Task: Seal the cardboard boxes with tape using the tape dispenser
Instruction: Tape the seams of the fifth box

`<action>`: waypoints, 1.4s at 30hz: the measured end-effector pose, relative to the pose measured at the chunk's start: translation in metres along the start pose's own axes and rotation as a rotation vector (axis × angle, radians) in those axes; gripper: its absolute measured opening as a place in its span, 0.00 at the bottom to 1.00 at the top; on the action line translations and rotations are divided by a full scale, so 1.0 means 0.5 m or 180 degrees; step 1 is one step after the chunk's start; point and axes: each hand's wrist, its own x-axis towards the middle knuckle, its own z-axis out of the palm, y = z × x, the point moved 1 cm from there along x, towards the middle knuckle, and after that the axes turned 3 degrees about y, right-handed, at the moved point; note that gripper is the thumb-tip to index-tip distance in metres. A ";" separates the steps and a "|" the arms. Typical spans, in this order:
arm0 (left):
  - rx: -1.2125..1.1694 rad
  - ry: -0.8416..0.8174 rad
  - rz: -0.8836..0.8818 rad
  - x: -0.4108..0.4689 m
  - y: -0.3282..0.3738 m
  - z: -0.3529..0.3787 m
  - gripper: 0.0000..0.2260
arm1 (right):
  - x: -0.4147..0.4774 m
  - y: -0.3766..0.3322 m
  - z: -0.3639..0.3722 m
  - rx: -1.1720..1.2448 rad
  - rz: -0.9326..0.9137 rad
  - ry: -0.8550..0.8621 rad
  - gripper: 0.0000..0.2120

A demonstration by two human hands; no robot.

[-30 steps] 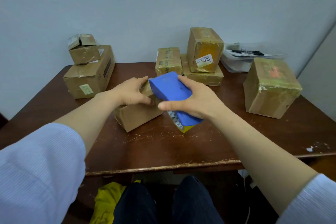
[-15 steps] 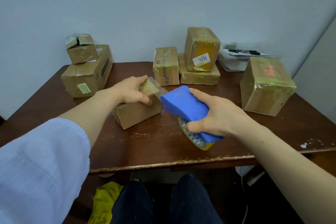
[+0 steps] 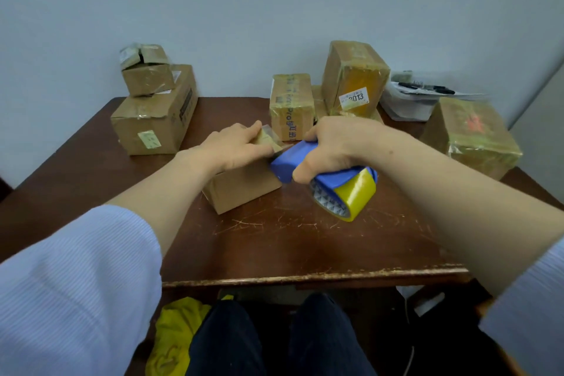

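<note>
While left hand (image 3: 235, 146) presses box (image 3: 244, 189), right hand (image 3: 338, 143) grips dispenser (image 3: 283, 163)

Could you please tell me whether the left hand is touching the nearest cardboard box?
Touching: the head view shows the left hand resting on top of the nearest cardboard box, with no gap.

Brown counter (image 3: 305, 241), centre: small cardboard box (image 3: 244, 189) under flat left hand (image 3: 235, 146), right hand (image 3: 338, 146) gripping blue tape dispenser (image 3: 285, 163) with yellow tape roll (image 3: 354, 195) at its right edge; taped boxes (image 3: 291, 107) along far side.
</note>
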 end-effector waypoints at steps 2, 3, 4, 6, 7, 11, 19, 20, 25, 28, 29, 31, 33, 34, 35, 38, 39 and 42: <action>0.0051 0.0071 0.0029 0.001 0.000 0.000 0.34 | 0.009 -0.011 -0.015 0.0092 0.0019 -0.0109 0.24; 0.0058 0.0081 0.0040 0.000 0.000 0.000 0.34 | 0.013 -0.016 -0.020 0.0120 0.0021 -0.0129 0.20; 0.0060 0.0075 0.0047 -0.001 0.000 0.000 0.34 | 0.015 -0.022 -0.026 0.0113 0.0007 -0.0143 0.18; 0.0065 0.0059 0.0047 -0.003 0.000 0.000 0.34 | 0.014 -0.035 -0.034 0.0036 -0.0025 -0.0264 0.13; 0.0068 0.0056 0.0055 -0.005 0.001 0.000 0.34 | 0.011 -0.044 -0.035 -0.0004 -0.0057 -0.0437 0.10; 0.0044 0.0059 0.0034 -0.012 0.003 -0.002 0.34 | 0.014 -0.063 -0.016 -0.0323 -0.0123 -0.0469 0.12; 0.0343 0.0068 0.0064 -0.013 0.005 -0.002 0.37 | 0.005 0.049 -0.028 -0.0714 0.0293 0.0415 0.30; 0.0377 0.0058 0.0072 -0.013 0.003 -0.002 0.39 | 0.008 0.062 -0.016 -0.0713 0.0311 0.0561 0.27; 0.0439 0.0104 0.0036 -0.017 0.008 0.002 0.47 | 0.042 0.096 0.114 -0.0880 0.0421 0.0882 0.29; 0.0323 0.0264 0.0033 -0.015 0.011 0.006 0.43 | 0.054 0.109 0.178 -0.1189 0.0458 0.1141 0.32; 0.0304 0.0296 0.0034 -0.014 0.011 0.007 0.42 | 0.057 0.113 0.194 -0.1244 0.0487 0.1194 0.33; 0.0274 0.0314 0.0015 -0.013 0.015 0.007 0.40 | 0.058 0.118 0.212 -0.1143 0.0474 0.1313 0.34; 0.0247 0.0323 -0.0030 -0.012 0.020 0.006 0.41 | 0.055 0.122 0.220 -0.1031 0.0449 0.1396 0.34; 0.0239 0.0336 -0.0067 -0.013 0.022 0.006 0.42 | 0.053 0.123 0.219 -0.1002 0.0460 0.1403 0.34; 0.0252 0.0342 -0.0121 -0.014 0.025 0.006 0.45 | 0.050 0.124 0.219 -0.0974 0.0483 0.1392 0.33; 0.0366 0.0266 -0.0342 -0.025 0.033 0.011 0.53 | 0.042 0.117 0.211 -0.1227 0.0544 0.1571 0.31; 0.0321 0.0204 -0.0428 -0.030 0.034 0.011 0.52 | 0.038 0.106 0.205 -0.1118 0.0439 0.1819 0.29; -0.0032 0.0125 -0.0585 -0.042 0.030 0.009 0.40 | 0.038 0.064 0.190 0.0052 -0.0066 0.2060 0.20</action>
